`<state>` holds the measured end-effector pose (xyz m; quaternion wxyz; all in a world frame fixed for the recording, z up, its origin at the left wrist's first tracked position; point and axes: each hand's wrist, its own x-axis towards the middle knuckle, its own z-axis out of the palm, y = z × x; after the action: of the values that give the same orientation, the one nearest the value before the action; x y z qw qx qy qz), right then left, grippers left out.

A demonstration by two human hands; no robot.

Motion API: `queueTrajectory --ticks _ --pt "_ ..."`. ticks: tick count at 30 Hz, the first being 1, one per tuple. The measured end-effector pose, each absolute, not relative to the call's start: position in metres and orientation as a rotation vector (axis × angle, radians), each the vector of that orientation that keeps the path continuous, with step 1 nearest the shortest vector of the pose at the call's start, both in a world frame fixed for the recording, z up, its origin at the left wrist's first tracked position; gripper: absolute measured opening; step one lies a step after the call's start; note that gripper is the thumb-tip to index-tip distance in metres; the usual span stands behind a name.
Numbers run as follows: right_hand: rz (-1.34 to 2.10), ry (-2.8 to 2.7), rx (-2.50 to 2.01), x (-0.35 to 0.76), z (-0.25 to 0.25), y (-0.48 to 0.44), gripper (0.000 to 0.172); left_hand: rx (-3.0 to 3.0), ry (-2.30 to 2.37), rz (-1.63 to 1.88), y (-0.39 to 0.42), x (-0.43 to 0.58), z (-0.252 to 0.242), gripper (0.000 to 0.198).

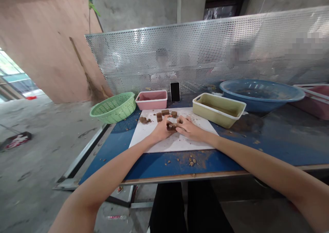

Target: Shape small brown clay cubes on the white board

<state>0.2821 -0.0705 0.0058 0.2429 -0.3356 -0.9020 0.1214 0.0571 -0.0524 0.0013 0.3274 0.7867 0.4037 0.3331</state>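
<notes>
Over the white board point(164, 147), my left hand point(161, 130) is closed around one side of a brown clay piece point(172, 125). My right hand point(189, 128) has its fingers curled on the other side of the same piece. Fingers cover much of it, so its full shape is hidden. Just beyond my hands lie small brown clay blocks, one at the back point(165, 112), one on the left point(159, 117) and one on the right point(174, 114). A rough clay lump point(143, 120) with crumbs sits toward the board's left edge.
Behind the board stand a pink basket point(151, 104), a phone point(175, 92) and a yellow-green basket point(218, 114) holding murky liquid. A green colander point(114, 107) overhangs the table's left edge. A large blue basin point(262, 95) is at right. Clay crumbs point(192, 161) lie near the front edge.
</notes>
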Motion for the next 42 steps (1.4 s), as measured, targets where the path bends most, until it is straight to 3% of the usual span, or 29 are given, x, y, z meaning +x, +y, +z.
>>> queueTrajectory --ticks 7,19,22,26,42 --pt "0.313 -2.325 -0.957 0.286 0.0 -0.064 0.05 2.043 1.038 0.888 -0.053 0.058 0.001 0.075" --pt "0.285 -2.319 -0.896 0.297 -0.003 -0.062 0.04 2.122 1.016 0.879 -0.056 0.054 0.005 0.077" --pt "0.257 -2.35 -0.881 0.302 -0.002 -0.061 0.032 2.322 1.084 0.89 -0.058 0.046 0.013 0.06" --pt "0.242 -2.426 -0.858 0.303 -0.005 -0.056 0.036 2.266 1.164 0.862 -0.053 0.041 0.015 0.033" --pt "0.176 -2.43 -0.811 0.303 -0.025 -0.037 0.043 2.231 0.94 0.734 -0.035 0.048 -0.006 0.06"
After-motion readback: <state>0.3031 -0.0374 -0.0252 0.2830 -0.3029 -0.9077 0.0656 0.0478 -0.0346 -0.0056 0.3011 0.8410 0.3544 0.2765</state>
